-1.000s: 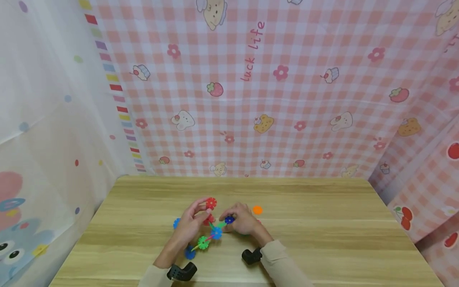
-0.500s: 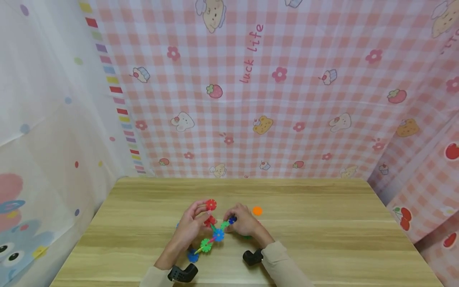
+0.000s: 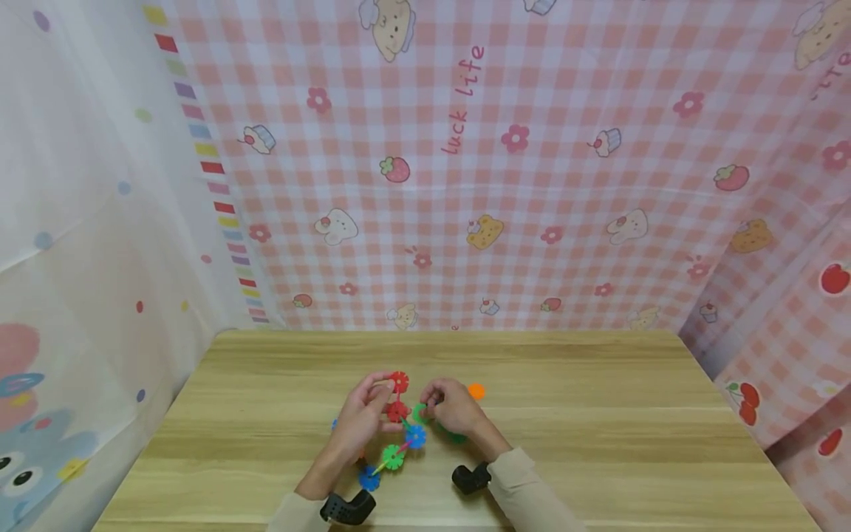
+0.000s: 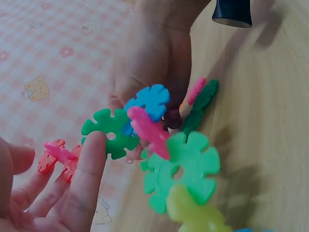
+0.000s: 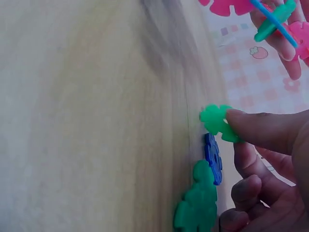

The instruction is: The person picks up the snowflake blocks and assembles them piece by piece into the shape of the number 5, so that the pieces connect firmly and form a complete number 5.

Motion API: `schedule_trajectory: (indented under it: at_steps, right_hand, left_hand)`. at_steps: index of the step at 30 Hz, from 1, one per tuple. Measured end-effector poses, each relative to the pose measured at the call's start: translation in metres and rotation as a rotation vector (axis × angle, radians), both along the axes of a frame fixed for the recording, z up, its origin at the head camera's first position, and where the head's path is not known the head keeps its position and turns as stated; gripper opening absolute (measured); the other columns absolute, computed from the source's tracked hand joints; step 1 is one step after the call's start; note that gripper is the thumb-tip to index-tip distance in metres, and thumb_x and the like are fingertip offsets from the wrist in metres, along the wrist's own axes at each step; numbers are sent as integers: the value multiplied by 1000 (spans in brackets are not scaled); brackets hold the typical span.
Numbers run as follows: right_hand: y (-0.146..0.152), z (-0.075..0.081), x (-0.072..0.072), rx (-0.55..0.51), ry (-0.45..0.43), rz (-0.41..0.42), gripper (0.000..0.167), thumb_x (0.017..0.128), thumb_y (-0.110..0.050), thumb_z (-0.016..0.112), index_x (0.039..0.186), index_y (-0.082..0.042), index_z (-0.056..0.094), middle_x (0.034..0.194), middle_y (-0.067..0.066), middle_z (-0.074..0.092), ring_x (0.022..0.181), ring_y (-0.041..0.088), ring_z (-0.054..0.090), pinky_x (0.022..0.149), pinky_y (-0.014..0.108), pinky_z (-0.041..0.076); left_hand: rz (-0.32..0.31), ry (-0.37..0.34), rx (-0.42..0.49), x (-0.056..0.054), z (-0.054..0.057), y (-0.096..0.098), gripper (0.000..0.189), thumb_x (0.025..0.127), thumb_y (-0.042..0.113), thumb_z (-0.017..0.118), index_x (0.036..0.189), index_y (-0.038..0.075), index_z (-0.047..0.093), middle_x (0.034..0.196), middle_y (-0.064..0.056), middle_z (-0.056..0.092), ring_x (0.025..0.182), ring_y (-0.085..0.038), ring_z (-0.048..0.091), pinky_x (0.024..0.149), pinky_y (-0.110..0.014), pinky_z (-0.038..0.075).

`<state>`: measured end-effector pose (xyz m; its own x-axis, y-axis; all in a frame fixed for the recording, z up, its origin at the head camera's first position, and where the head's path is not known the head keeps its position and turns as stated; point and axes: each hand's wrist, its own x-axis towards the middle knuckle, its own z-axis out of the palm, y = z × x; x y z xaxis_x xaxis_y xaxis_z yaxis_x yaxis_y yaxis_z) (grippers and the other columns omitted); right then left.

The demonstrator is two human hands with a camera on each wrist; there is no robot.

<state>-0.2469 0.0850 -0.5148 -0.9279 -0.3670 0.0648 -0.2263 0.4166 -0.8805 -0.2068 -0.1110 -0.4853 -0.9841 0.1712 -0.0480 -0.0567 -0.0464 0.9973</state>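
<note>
My left hand grips a chain of interlocking notched plastic discs. In the head view it runs from a red disc through a second red disc, a blue disc and a green disc to a lower blue disc. One left finger lies against a darker green disc. To the right, my right hand pinches a light green disc between thumb and fingers, apart from the chain. Just below it is a dark blue disc; whether they join I cannot tell.
An orange disc lies on the wooden table beyond my right hand. A dark green disc is partly hidden under that hand. Black wrist mounts jut from both sleeves. A checked cloth hangs behind the table.
The chain has shifted slightly right and toward me with my left hand. The dark blue disc, earlier visible at my right fingertips, is hidden in the head view; the light green disc stands there.
</note>
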Motion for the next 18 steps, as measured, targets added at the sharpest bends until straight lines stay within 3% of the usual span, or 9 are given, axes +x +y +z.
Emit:
schedule_trajectory:
  at_steps: [3, 9, 14, 18]
  right_hand:
    - [2, 3, 0, -25, -32, -11, 16, 83, 12, 61, 94, 1, 66, 74, 4, 58, 67, 10, 55, 60, 22, 46]
    - [8, 16, 0, -80, -87, -46, 22, 89, 1, 64, 110, 1, 68, 78, 1, 59, 68, 12, 58, 62, 26, 50]
    - [15, 36, 4, -228, -203, -73, 29, 91, -5, 65, 119, 2, 68, 88, 13, 66, 70, 19, 64, 68, 34, 58]
    - [18, 46, 6, -268, -221, -86, 29, 92, -9, 62, 120, -4, 69, 99, 15, 72, 77, 26, 70, 82, 43, 58]
  left_hand:
    - [8, 14, -13, 0, -1, 3, 32, 105, 20, 49, 134, 4, 51, 115, -23, 57, 67, -18, 59, 67, -48, 60]
    - [15, 28, -47, -1, -1, 9, 24, 104, 13, 50, 126, 5, 54, 91, -12, 56, 52, -16, 51, 62, -51, 59]
    - [9, 41, -66, 0, 0, 14, 23, 103, 9, 51, 125, 3, 54, 98, -19, 60, 52, -15, 52, 59, -52, 58]
    - [-15, 54, -84, 1, 2, 16, 22, 103, 9, 51, 124, 2, 53, 103, -23, 60, 51, -15, 50, 58, -50, 58]
